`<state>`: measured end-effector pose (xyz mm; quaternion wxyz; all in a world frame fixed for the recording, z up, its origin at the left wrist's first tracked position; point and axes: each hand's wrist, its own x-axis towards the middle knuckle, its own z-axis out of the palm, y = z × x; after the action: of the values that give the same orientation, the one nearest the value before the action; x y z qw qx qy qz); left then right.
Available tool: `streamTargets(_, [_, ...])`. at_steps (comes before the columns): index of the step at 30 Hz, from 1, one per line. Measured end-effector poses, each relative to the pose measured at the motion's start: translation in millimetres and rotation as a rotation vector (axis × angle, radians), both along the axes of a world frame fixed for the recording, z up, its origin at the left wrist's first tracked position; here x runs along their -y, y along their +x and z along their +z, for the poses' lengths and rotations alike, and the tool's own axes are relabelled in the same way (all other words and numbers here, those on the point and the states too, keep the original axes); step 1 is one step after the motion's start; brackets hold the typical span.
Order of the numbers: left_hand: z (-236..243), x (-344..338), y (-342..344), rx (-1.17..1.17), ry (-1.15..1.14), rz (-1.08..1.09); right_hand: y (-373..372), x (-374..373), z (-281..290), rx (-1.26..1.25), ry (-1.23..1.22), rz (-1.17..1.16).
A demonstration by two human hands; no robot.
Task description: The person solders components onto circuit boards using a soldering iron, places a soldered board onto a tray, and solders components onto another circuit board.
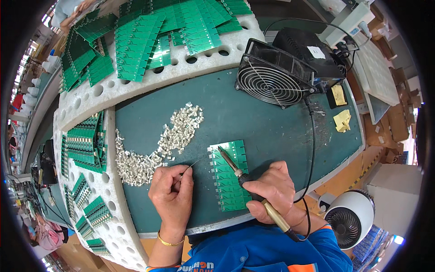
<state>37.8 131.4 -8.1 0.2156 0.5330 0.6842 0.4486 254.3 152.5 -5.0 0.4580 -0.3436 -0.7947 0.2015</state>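
A green circuit board panel [232, 192] lies on the dark green work mat, with small metal pins along its left edge. My right hand [274, 189] is closed round the handle of a soldering iron [230, 160], whose tip points up and left over the upper part of the panel. Left of the panel, my left hand [172, 192] pinches a thin solder wire [195, 162]; its free end reaches toward the panel's upper left edge, apart from the iron's tip. Just beyond the left hand spreads a curved pile of small white connectors [140, 167].
White foam blocks [93, 103] at the far side and left carry stacked green boards [140, 41]. A black fan [274, 78] stands before a black box [297, 50]. The iron's cord [312, 149] runs along the right. Yellow sponge pieces [342, 120] lie near the right edge; a white fan [351, 217] stands beyond.
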Motion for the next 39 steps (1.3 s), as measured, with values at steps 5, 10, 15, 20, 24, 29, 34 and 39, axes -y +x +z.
streamTargets(5, [-1.4, 1.0, 0.9, -0.006, 0.017, -0.009, -0.6, 4.0, -1.3, -0.001, -0.035, 0.0])
streamTargets(10, [-1.9, 1.8, 1.9, 0.009, 0.028, 0.001, -2.1, 4.9, -1.9, 0.013, -0.043, 0.008])
streamTargets(15, [-3.0, 2.3, 1.7, -0.024, 0.043, -0.017, -4.0, 4.6, -3.6, 0.009, -0.04, 0.002])
streamTargets(20, [-3.2, 3.0, 1.1, -0.019, 0.033, -0.008, -4.1, 4.5, -4.6, 0.0, -0.031, 0.002])
streamTargets(24, [-3.8, 2.8, 1.2, -0.019, 0.041, -0.013, -3.3, 4.3, -4.4, 0.007, -0.036, 0.011])
streamTargets(29, [-3.2, 2.1, 0.6, -0.035, 0.062, -0.02, -4.3, 4.0, -6.8, -0.006, -0.02, 0.003])
streamTargets(34, [-2.8, 2.7, 0.8, -0.015, 0.043, -0.008, -3.6, 5.0, -6.3, 0.001, -0.02, 0.01])
streamTargets(39, [-2.3, 4.6, 0.3, -0.015, 0.04, -0.008, -2.8, 6.6, -8.1, -0.019, -0.011, 0.01])
